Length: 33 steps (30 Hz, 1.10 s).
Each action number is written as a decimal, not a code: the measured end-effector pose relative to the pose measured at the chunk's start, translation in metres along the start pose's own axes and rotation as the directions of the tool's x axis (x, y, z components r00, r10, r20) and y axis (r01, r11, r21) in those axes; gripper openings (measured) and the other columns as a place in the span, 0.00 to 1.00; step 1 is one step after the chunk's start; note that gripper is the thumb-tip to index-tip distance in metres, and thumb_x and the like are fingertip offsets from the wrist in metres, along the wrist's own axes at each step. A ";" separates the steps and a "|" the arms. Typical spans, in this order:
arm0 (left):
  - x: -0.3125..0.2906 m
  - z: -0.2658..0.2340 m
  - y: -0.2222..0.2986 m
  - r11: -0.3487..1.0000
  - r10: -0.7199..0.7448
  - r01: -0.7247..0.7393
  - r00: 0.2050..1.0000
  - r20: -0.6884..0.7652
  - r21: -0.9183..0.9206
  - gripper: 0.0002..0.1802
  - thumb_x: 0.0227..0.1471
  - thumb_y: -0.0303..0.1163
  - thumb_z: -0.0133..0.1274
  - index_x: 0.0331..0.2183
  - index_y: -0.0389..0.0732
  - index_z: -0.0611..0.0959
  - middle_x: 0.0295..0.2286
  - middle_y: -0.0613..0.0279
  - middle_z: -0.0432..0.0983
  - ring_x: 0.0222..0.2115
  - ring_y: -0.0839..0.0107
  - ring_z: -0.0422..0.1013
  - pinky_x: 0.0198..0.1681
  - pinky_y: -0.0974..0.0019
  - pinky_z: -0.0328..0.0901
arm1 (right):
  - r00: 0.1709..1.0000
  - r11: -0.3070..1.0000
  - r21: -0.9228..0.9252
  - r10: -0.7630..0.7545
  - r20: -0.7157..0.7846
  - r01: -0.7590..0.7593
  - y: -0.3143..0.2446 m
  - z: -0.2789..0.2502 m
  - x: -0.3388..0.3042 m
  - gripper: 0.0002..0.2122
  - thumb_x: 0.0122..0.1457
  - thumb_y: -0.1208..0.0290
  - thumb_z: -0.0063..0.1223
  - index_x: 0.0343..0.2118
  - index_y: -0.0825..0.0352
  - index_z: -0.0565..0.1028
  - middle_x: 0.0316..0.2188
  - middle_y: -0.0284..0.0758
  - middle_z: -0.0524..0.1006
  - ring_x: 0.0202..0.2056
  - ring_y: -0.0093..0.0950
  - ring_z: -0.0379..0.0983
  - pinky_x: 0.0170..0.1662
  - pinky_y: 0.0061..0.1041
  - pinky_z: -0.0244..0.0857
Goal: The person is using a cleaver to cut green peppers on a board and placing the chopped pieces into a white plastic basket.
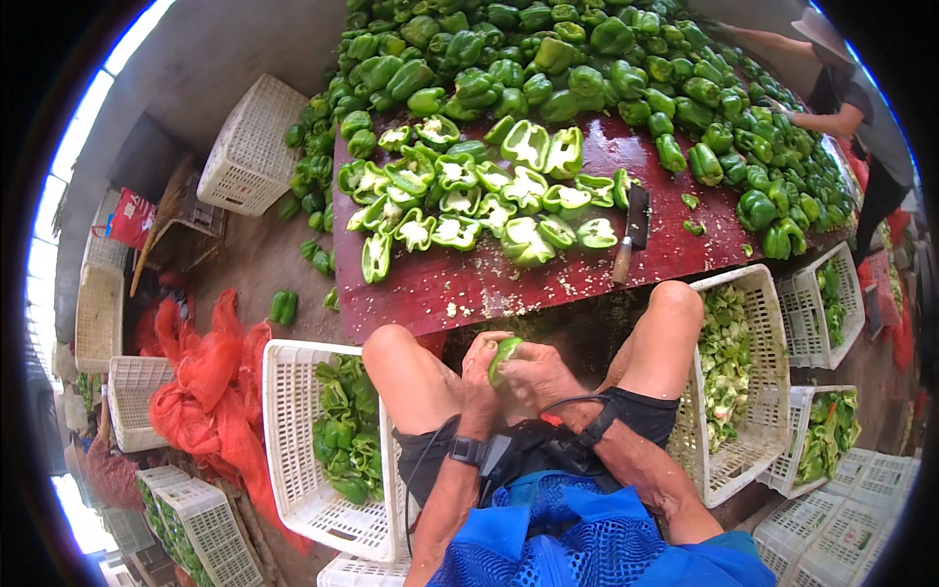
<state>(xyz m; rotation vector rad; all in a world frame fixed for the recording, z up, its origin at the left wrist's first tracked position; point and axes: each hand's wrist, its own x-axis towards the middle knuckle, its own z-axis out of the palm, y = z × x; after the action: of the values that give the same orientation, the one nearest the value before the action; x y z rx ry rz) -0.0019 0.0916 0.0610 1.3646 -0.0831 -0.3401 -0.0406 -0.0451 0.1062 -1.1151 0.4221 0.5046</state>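
Observation:
Between my knees, a green bell pepper piece (504,359) is held in both hands. My left hand (478,364) is closed round its left side. My right hand (540,374) grips it from the right, the fingers pressed against it; the far side of the pepper is hidden. In front of my hands, halved bell peppers (457,232) lie on the dark red table (411,303), many with the cut face and pale core up. A cleaver (638,219) with a wooden handle rests to their right, its handle pointing at the near edge.
Whole green peppers (587,83) are heaped across the table's far side. A white crate (328,528) of pepper pieces stands at my left, another crate (773,391) of trimmings at my right. Red netting (220,377) lies farther left. Another person (856,108) reaches over the far right.

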 end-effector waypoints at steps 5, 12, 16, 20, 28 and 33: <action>-0.001 0.002 -0.008 1.000 0.019 -0.019 0.993 -0.121 -0.002 0.15 0.59 0.32 0.41 0.36 0.33 0.79 0.32 0.62 0.75 0.33 0.77 0.69 0.38 0.73 0.64 | 0.951 0.958 -0.082 -0.284 -0.125 0.275 0.007 0.016 -0.001 0.05 0.54 0.73 0.53 0.30 0.69 0.77 0.19 0.27 0.73 0.19 0.15 0.66 0.20 0.17 0.59; 0.007 0.024 0.002 0.962 0.099 -0.043 0.975 -0.197 0.269 0.09 0.56 0.29 0.46 0.34 0.33 0.78 0.27 0.62 0.74 0.28 0.79 0.67 0.33 0.73 0.65 | 0.982 0.983 -0.013 -0.186 -0.038 0.185 -0.003 -0.010 -0.019 0.04 0.55 0.74 0.53 0.31 0.70 0.76 0.20 0.28 0.73 0.20 0.16 0.68 0.21 0.17 0.60; 0.008 0.002 -0.022 0.908 -0.289 0.216 0.943 -0.162 -0.359 0.09 0.57 0.31 0.47 0.36 0.35 0.77 0.28 0.57 0.76 0.26 0.67 0.74 0.32 0.63 0.72 | 0.729 0.603 -0.510 -0.681 0.070 0.613 -0.054 -0.015 -0.065 0.04 0.57 0.76 0.50 0.29 0.70 0.74 0.16 0.28 0.70 0.17 0.18 0.67 0.22 0.18 0.63; 0.008 -0.016 -0.034 0.691 -0.356 0.261 0.934 -0.003 -0.674 0.12 0.56 0.37 0.50 0.36 0.38 0.79 0.28 0.53 0.78 0.30 0.57 0.77 0.35 0.52 0.74 | 0.654 0.727 -0.603 -0.636 -0.411 0.328 -0.080 -0.093 -0.112 0.03 0.52 0.79 0.53 0.29 0.68 0.76 0.28 0.36 0.76 0.30 0.25 0.74 0.31 0.25 0.67; 0.007 -0.022 -0.005 0.613 -0.274 0.124 0.960 -0.062 -0.780 0.15 0.57 0.39 0.49 0.40 0.38 0.76 0.31 0.49 0.77 0.33 0.53 0.76 0.37 0.46 0.74 | 0.304 0.317 -0.945 -0.895 -0.326 -0.081 -0.109 -0.147 -0.086 0.06 0.53 0.74 0.53 0.31 0.69 0.77 0.31 0.43 0.78 0.35 0.39 0.75 0.41 0.35 0.68; -0.002 -0.078 0.078 0.934 0.329 -0.352 0.795 -0.509 0.054 0.12 0.57 0.32 0.47 0.39 0.34 0.75 0.34 0.54 0.72 0.33 0.62 0.73 0.38 0.61 0.70 | 0.650 0.428 -0.850 -0.747 -0.140 0.308 -0.107 -0.067 0.023 0.11 0.57 0.62 0.54 0.30 0.67 0.76 0.24 0.47 0.76 0.28 0.42 0.75 0.31 0.39 0.66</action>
<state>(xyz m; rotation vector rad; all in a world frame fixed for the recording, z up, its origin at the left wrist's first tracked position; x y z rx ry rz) 0.0310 0.1790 0.1204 1.3258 0.1211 0.3336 0.0359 -0.1406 0.1465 -2.1789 0.2364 -0.3078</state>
